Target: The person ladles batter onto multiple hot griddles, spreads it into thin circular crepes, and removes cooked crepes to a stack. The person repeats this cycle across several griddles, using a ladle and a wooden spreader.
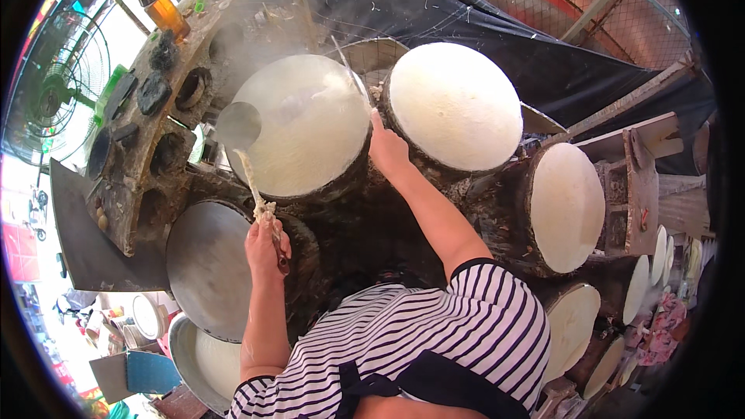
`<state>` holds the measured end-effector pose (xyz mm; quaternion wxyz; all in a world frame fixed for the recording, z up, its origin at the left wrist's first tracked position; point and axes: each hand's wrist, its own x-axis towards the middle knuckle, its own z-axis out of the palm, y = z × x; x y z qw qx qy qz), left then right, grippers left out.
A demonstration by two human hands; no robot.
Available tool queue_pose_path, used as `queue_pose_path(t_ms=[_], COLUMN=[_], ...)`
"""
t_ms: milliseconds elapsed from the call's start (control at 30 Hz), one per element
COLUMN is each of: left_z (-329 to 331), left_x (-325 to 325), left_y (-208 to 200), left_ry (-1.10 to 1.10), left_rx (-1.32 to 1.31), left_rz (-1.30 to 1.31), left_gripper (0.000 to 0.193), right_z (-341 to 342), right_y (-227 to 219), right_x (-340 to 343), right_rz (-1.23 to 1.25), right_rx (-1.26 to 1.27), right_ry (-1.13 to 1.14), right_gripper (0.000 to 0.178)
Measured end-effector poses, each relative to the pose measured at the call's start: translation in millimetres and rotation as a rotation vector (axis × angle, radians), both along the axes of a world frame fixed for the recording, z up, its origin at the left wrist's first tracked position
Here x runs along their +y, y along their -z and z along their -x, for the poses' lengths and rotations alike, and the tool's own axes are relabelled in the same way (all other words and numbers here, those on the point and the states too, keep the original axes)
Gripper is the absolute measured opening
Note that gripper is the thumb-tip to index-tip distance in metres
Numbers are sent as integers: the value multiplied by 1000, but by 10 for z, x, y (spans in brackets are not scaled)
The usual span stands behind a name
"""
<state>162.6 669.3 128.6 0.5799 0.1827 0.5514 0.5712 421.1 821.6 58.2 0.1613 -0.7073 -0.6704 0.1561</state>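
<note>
My left hand [268,247] is closed around the handle of a ladle [239,126] with a round metal head. Pale, wet batter clings to the handle just above my fingers. The ladle's head is over the left edge of a round steamer top [306,151] coated in a thin white layer, with steam rising there. My right hand [388,147] grips a long thin stick [349,70] by its lower end, at this steamer's right edge. The stick points up and away along the rim.
Another white-topped round steamer [454,105] stands to the right, with more such rounds [566,206] curving behind. A grey round lid [209,268] and a basin of pale liquid [217,361] are at my left. Beyond them are a sooty ledge [143,155] and a fan [58,97].
</note>
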Motion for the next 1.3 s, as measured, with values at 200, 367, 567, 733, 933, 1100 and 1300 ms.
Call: queue_pose_path(t_ms=[200, 367, 567, 733, 933, 1100, 1300], left_z=[-76, -156, -213, -174, -155, -130, -200], left_x=[-25, -36, -38, -8, 12, -22, -24], left_y=[51, 33, -1, 120, 154, 109, 120], left_ry=[39, 32, 38, 40, 47, -1, -58], left_rx=[-49, -36, 19, -67, -73, -68, -78], left_rz=[-14, -27, 2, -43, -33, -18, -23], left_gripper=[19, 20, 21, 21, 21, 21, 20], right_z=[-2, -16, 157, 42, 530, 346, 150], right_y=[54, 123, 25, -64, 64, -105, 182], right_x=[-46, -34, 112, -292, -571, -300, -181], right_rz=[32, 44, -24, 48, 109, 24, -68], right_rx=[-5, -23, -46, 78, 49, -50, -207], right_ry=[-174, -5, -250, -15, -112, -179, -307], right_gripper=[57, 56, 54, 51, 61, 54, 56])
